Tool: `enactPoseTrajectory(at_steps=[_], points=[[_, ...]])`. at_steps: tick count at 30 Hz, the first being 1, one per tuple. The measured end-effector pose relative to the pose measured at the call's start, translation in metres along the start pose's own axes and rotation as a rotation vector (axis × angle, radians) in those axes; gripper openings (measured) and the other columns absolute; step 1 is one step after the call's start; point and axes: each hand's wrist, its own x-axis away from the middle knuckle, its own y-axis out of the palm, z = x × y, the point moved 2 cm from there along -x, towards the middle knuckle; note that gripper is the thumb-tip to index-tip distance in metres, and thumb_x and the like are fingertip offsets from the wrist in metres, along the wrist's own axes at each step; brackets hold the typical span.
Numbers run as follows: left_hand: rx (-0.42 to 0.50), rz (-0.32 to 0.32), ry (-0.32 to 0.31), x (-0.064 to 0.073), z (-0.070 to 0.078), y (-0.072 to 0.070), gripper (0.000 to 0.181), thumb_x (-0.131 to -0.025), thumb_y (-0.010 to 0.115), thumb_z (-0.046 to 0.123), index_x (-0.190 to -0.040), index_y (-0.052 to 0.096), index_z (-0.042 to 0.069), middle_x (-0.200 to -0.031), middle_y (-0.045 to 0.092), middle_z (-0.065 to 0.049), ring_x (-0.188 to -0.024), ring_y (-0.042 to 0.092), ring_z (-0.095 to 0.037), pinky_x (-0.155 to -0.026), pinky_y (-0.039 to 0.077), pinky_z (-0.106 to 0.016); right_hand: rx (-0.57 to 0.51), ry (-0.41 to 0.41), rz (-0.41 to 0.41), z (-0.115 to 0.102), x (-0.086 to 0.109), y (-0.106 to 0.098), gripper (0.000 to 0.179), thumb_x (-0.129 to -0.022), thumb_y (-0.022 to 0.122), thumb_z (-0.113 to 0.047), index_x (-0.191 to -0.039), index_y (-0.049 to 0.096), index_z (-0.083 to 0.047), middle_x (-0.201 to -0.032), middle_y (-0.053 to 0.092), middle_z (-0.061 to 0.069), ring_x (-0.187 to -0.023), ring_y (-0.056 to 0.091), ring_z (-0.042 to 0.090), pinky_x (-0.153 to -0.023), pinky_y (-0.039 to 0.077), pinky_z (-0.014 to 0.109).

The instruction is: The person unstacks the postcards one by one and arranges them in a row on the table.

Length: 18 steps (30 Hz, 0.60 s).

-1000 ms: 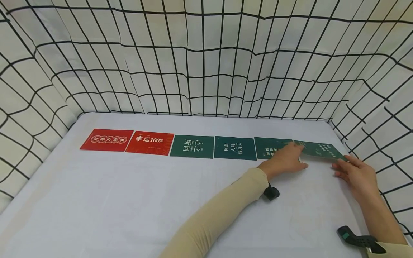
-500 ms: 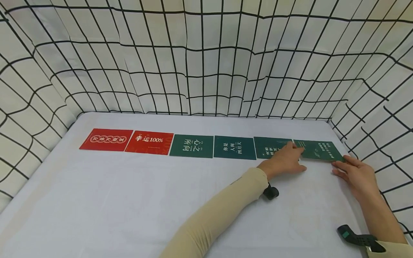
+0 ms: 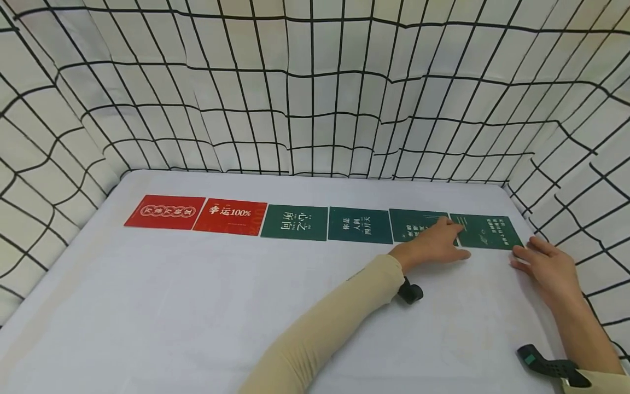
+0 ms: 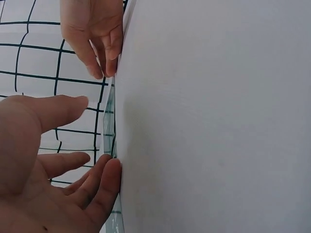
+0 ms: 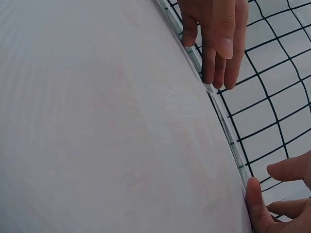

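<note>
In the head view, the rightmost green card [image 3: 487,232] lies flat at the end of a row. My left hand [image 3: 433,244] touches the seam between it and the neighbouring green card [image 3: 410,223], fingers fairly straight, covering part of that card. Beside the rightmost card's near right corner rests my right hand [image 3: 548,268], its fingers loosely bent. Both wrist views show the two hands at table level: left hand [image 4: 63,165] and right hand [image 5: 289,199], with the cards visible only as a thin edge-on strip.
To the left lie a dark teal card [image 3: 360,225], a green card [image 3: 294,222] and two red cards, one patterned with linked circles [image 3: 165,212], one reading 100% [image 3: 230,217]. A white cloth covers the table [image 3: 197,306]. Black wire mesh [image 3: 315,93] rises behind and at both sides.
The rightmost card's raised near edge has come down flat onto the table. My right hand's fingers have eased off its corner; my left hand has stayed nearly in place.
</note>
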Motion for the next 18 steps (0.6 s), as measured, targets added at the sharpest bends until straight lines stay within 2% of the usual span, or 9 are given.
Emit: enactPoseTrajectory(at_steps=[4, 6, 8, 12, 13, 14, 16, 18], points=[[0.042, 0.032, 0.031, 0.005, -0.003, -0.005, 0.064, -0.102, 0.064, 0.046, -0.159, 0.042, 0.030, -0.160, 0.040, 0.006, -0.122, 0.060, 0.001, -0.093, 0.051, -0.015, 0.008, -0.025, 0.006, -0.002, 0.004, 0.002, 0.082, -0.107, 0.056, -0.031, -0.167, 0.007, -0.006, -0.174, 0.007, 0.024, -0.079, 0.058, -0.014, -0.074, 0.058, 0.011], [0.030, 0.053, 0.046, 0.009, -0.005, -0.008, 0.061, -0.102, 0.064, 0.046, -0.158, 0.044, 0.030, -0.158, 0.042, 0.007, -0.120, 0.060, 0.002, -0.087, 0.051, -0.015, 0.039, -0.049, 0.018, -0.003, 0.006, 0.003, 0.082, -0.106, 0.057, -0.036, -0.167, 0.012, -0.004, -0.167, 0.018, 0.030, -0.077, 0.058, -0.016, -0.072, 0.058, 0.010], [-0.002, 0.065, 0.050, 0.013, -0.008, -0.012, 0.059, -0.103, 0.062, 0.047, -0.157, 0.045, 0.032, -0.158, 0.043, 0.009, -0.120, 0.060, 0.003, -0.087, 0.051, -0.016, 0.095, -0.080, 0.040, -0.005, 0.008, 0.004, 0.083, -0.105, 0.057, -0.042, -0.166, 0.017, -0.002, -0.161, 0.023, 0.032, -0.076, 0.055, -0.017, -0.071, 0.056, 0.008], [-0.067, 0.086, 0.065, 0.021, -0.015, -0.020, 0.058, -0.104, 0.060, 0.049, -0.157, 0.045, 0.032, -0.160, 0.043, 0.011, -0.131, 0.057, -0.001, -0.102, 0.051, -0.018, 0.177, -0.121, 0.086, -0.008, 0.011, 0.004, 0.083, -0.104, 0.055, -0.051, -0.162, 0.028, 0.001, -0.161, 0.025, 0.032, -0.080, 0.049, -0.016, -0.069, 0.053, 0.004], [-0.086, 0.090, 0.067, 0.024, -0.018, -0.022, 0.058, -0.104, 0.059, 0.049, -0.157, 0.044, 0.032, -0.160, 0.043, 0.011, -0.134, 0.055, -0.001, -0.106, 0.050, -0.019, 0.195, -0.125, 0.092, -0.009, 0.011, 0.005, 0.083, -0.103, 0.055, -0.052, -0.162, 0.029, 0.000, -0.164, 0.021, 0.031, -0.084, 0.048, -0.013, -0.073, 0.054, 0.005], [-0.101, 0.095, 0.072, 0.027, -0.020, -0.024, 0.058, -0.104, 0.059, 0.049, -0.157, 0.045, 0.031, -0.160, 0.044, 0.011, -0.137, 0.054, -0.002, -0.107, 0.050, -0.019, 0.207, -0.122, 0.097, -0.010, 0.012, 0.005, 0.083, -0.103, 0.055, -0.054, -0.162, 0.031, -0.001, -0.166, 0.020, 0.030, -0.085, 0.048, -0.010, -0.083, 0.056, 0.010], [-0.135, 0.108, 0.084, 0.034, -0.024, -0.029, 0.058, -0.104, 0.058, 0.050, -0.157, 0.045, 0.030, -0.158, 0.046, 0.010, -0.138, 0.053, -0.002, -0.109, 0.050, -0.019, 0.234, -0.119, 0.106, -0.013, 0.013, 0.008, 0.083, -0.102, 0.054, -0.056, -0.162, 0.032, -0.003, -0.168, 0.019, 0.028, -0.098, 0.055, 0.005, -0.103, 0.056, 0.024], [-0.159, 0.117, 0.086, 0.041, -0.029, -0.033, 0.057, -0.104, 0.057, 0.051, -0.157, 0.046, 0.030, -0.158, 0.046, 0.010, -0.139, 0.052, -0.002, -0.109, 0.050, -0.020, 0.273, -0.121, 0.110, -0.016, 0.014, 0.011, 0.083, -0.102, 0.053, -0.058, -0.162, 0.033, -0.004, -0.170, 0.017, 0.027, -0.116, 0.056, 0.023, -0.113, 0.051, 0.042]])
